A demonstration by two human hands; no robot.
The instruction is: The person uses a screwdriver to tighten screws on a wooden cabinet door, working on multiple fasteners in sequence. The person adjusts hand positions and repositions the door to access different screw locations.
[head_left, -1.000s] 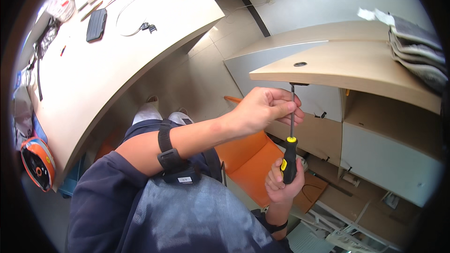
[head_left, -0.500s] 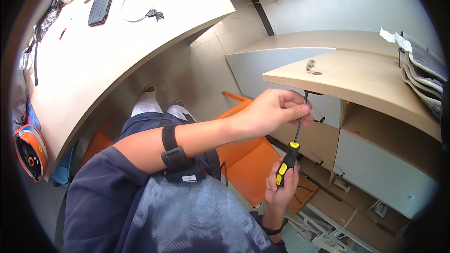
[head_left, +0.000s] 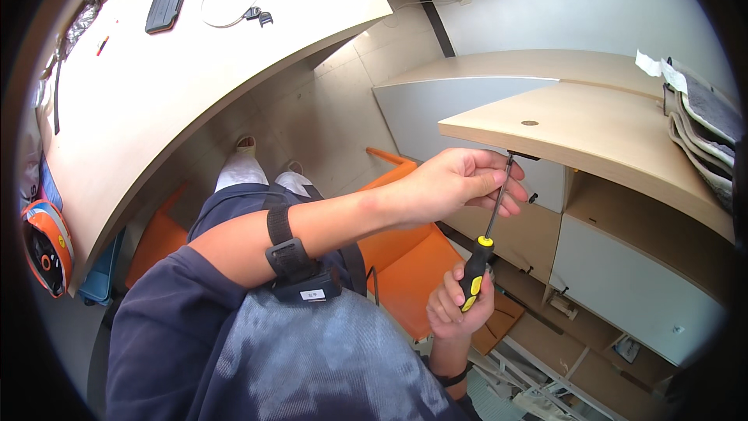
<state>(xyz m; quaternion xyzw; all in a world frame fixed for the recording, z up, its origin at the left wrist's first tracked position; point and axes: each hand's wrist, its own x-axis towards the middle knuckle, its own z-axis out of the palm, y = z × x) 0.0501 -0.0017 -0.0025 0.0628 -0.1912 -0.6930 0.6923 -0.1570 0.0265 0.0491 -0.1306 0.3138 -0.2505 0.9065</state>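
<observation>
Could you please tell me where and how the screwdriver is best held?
Probably by its thick black-and-yellow handle, from below, as the right hand does: the screwdriver leans with its handle low, while its thin shaft rises toward the underside of the wooden panel, pinched by the left hand.

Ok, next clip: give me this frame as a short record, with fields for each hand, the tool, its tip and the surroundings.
Left hand: thumb and fingers at the shaft, near the tip
Right hand: wrapped around the handle
Tool: screwdriver, black-and-yellow handle, pointing up
Tip: at a dark fitting under the wooden board; exact contact unclear
Surroundings: orange chair below, desk at left
</observation>
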